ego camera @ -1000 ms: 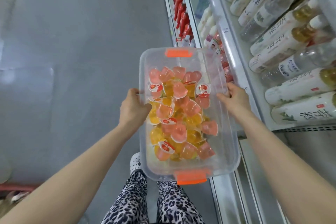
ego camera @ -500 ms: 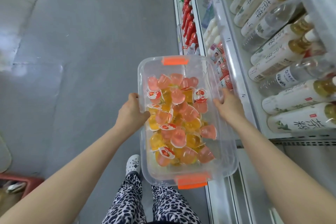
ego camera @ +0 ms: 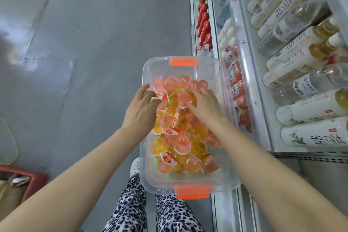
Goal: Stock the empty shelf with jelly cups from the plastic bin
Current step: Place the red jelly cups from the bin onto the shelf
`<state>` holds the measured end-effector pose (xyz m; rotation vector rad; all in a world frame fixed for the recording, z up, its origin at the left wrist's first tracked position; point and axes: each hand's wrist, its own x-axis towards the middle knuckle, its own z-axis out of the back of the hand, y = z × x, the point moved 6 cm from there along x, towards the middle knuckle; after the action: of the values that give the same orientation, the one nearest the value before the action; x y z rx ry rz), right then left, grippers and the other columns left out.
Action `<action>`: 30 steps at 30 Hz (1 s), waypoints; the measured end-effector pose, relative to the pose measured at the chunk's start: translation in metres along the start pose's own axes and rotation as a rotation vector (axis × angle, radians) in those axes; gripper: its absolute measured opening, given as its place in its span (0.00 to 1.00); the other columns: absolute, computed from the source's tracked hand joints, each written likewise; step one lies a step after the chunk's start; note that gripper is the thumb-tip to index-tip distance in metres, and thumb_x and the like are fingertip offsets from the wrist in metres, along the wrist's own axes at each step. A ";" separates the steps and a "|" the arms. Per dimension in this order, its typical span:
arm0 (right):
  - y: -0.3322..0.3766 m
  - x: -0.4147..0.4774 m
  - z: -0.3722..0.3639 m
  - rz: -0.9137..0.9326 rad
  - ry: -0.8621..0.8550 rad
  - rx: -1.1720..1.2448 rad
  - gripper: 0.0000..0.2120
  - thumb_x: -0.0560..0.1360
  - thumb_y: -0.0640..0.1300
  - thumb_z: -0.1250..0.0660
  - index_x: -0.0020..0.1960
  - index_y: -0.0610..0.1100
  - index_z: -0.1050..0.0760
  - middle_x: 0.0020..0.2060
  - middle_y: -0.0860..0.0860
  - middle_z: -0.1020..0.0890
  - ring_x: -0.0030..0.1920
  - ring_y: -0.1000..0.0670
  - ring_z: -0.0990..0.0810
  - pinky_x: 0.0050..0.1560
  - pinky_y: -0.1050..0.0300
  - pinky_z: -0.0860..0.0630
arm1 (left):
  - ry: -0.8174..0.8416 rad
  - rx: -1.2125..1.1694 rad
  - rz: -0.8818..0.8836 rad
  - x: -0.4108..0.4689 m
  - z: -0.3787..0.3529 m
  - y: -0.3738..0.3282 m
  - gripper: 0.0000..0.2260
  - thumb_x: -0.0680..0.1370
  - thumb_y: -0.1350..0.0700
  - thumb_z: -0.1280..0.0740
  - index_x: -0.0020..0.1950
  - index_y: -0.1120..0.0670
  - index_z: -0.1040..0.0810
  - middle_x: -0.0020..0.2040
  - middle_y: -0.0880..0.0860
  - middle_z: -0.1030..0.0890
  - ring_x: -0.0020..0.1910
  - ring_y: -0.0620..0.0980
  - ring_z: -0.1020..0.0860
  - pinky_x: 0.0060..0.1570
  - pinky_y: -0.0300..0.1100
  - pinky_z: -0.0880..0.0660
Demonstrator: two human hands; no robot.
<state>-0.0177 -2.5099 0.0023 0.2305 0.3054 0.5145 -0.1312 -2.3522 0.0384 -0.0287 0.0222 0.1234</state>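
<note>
Your left hand (ego camera: 140,111) fingers spread on the bin (ego camera: 226,88) rim at 9 o'clock, right hand (ego camera: 204,104) fingers loosely spread over pink and yellow cups (ego camera: 180,141), heaped.

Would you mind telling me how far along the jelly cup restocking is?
Barely begun. Done: the plastic bin sits beside the shelving, apparently propped on its lower edge. In hand: the left hand and right hand reach into the jelly cups; no firm grip is visible. Left: the bin looks full, so all the stocking remains.
</note>
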 end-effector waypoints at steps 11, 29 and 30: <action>-0.016 -0.013 0.011 -0.118 -0.164 0.260 0.29 0.70 0.55 0.28 0.64 0.44 0.32 0.56 0.50 0.24 0.56 0.48 0.24 0.53 0.58 0.30 | 0.350 0.268 -0.214 0.021 -0.032 -0.035 0.20 0.80 0.45 0.36 0.70 0.50 0.27 0.70 0.53 0.28 0.73 0.58 0.39 0.73 0.51 0.42; -0.016 -0.184 0.081 -0.319 -0.539 0.312 0.17 0.72 0.53 0.30 0.56 0.47 0.30 0.48 0.53 0.25 0.46 0.53 0.26 0.45 0.57 0.29 | 0.377 -0.158 -0.243 0.012 -0.005 -0.052 0.25 0.72 0.59 0.27 0.66 0.55 0.32 0.61 0.58 0.31 0.51 0.60 0.22 0.45 0.49 0.25; -0.016 -0.199 0.086 -0.348 -0.566 0.322 0.17 0.72 0.53 0.30 0.56 0.47 0.30 0.48 0.52 0.24 0.45 0.53 0.25 0.45 0.56 0.29 | 0.359 -0.226 -0.247 0.009 0.001 -0.053 0.25 0.71 0.57 0.26 0.65 0.54 0.31 0.60 0.57 0.30 0.51 0.59 0.22 0.44 0.47 0.26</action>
<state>-0.1458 -2.6377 0.1227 0.6089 -0.1293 0.0391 -0.1157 -2.4040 0.0409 -0.2786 0.3623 -0.1285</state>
